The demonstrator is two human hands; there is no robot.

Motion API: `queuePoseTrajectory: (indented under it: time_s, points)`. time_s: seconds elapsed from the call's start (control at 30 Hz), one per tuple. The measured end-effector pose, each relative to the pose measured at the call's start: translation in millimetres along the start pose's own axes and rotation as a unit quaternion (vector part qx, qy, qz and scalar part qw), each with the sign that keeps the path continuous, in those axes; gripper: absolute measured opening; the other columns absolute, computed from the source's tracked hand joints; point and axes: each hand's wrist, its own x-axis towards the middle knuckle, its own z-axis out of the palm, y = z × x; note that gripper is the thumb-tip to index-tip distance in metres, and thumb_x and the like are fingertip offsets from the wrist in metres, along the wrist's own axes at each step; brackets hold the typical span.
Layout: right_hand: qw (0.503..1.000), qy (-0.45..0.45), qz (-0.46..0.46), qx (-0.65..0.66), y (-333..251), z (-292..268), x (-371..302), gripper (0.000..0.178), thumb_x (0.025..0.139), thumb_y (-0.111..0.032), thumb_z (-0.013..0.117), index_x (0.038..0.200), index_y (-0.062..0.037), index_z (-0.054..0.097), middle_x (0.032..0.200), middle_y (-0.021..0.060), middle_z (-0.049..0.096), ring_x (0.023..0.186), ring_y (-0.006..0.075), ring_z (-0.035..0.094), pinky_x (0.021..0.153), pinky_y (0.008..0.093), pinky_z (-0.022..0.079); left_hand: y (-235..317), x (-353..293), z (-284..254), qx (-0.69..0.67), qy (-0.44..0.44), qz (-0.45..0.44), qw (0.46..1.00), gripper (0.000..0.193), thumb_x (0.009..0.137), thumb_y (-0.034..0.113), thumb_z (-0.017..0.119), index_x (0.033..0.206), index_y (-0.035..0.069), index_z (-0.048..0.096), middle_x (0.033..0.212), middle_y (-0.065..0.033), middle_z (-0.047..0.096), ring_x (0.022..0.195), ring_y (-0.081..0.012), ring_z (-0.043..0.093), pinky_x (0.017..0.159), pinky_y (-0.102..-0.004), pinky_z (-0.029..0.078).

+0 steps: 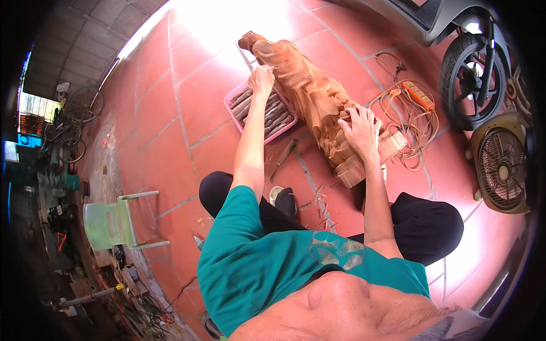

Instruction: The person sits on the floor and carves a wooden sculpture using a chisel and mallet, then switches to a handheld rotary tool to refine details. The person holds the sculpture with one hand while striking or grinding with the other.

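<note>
A carved brown wooden statue (307, 85) lies at a slant before me, with folds cut along its body and a blocky base nearest me. My right hand (362, 128) rests on its near part, fingers stretched over the carved surface. Beside the far part of the statue, my left hand (261, 79) is closed; what it holds, if anything, is hidden. Below that hand, left of the statue, a pink basket (232, 116) contains several dark, slender tools with wooden-looking handles. A tool with a dark handle (284, 160) lies on the floor between the basket and my foot.
Wood chips (318, 199) are scattered on the red tiled floor. At the right are an orange power strip (418, 95) with coiled cable, a motorbike wheel (475, 79) and a fan (501, 165). A green chair (108, 224) stands at the left, near bicycles (71, 125) and clutter.
</note>
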Motion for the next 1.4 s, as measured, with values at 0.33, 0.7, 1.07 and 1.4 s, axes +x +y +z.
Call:
queuePoseTrajectory:
  time_s: [0.33, 0.7, 1.07, 1.4]
  points:
    - [1.000, 0.006, 0.004, -0.029, -1, 0, 6, 0.041, 0.088, -0.039, 0.068, 0.121, -0.0153, 0.065, 0.127, 0.0059, 0.058, 0.125, 0.0275, 0.049, 0.104, 0.0542, 0.034, 45, 9, -6, -0.066, 0.014, 0.054, 0.996, 0.019, 0.091, 0.021, 0.062, 0.099, 0.016, 0.078, 0.104, -0.0187, 0.070, 0.095, -0.0389, 0.068, 0.083, -0.0501, 0.053]
    - [1.000, 0.006, 0.007, -0.014, 5, 3, 6, 0.041, 0.088, -0.040, 0.068, 0.121, -0.0161, 0.066, 0.128, 0.0062, 0.057, 0.126, 0.0273, 0.048, 0.105, 0.0560, 0.032, 18, 16, -4, -0.027, -0.004, 0.067, 0.997, 0.020, 0.093, 0.025, 0.063, 0.099, 0.012, 0.078, 0.099, -0.0199, 0.071, 0.091, -0.0412, 0.070, 0.081, -0.0521, 0.054]
    - [1.000, 0.000, 0.016, -0.009, 8, 0, 9, 0.040, 0.088, -0.039, 0.069, 0.120, -0.0155, 0.067, 0.128, 0.0057, 0.057, 0.126, 0.0266, 0.048, 0.104, 0.0561, 0.032, 5, 6, 4, -0.073, 0.030, 0.016, 0.997, 0.017, 0.092, 0.024, 0.065, 0.098, 0.015, 0.079, 0.097, -0.0195, 0.072, 0.093, -0.0397, 0.070, 0.080, -0.0494, 0.054]
    - [1.000, -0.008, 0.013, -0.018, 2, -1, 7, 0.040, 0.088, -0.038, 0.069, 0.120, -0.0148, 0.063, 0.128, 0.0058, 0.056, 0.126, 0.0276, 0.048, 0.105, 0.0551, 0.032, -42, 42, 7, -0.088, 0.069, -0.053, 0.992, 0.019, 0.092, 0.029, 0.068, 0.095, 0.013, 0.078, 0.092, -0.0208, 0.072, 0.088, -0.0425, 0.069, 0.076, -0.0527, 0.053]
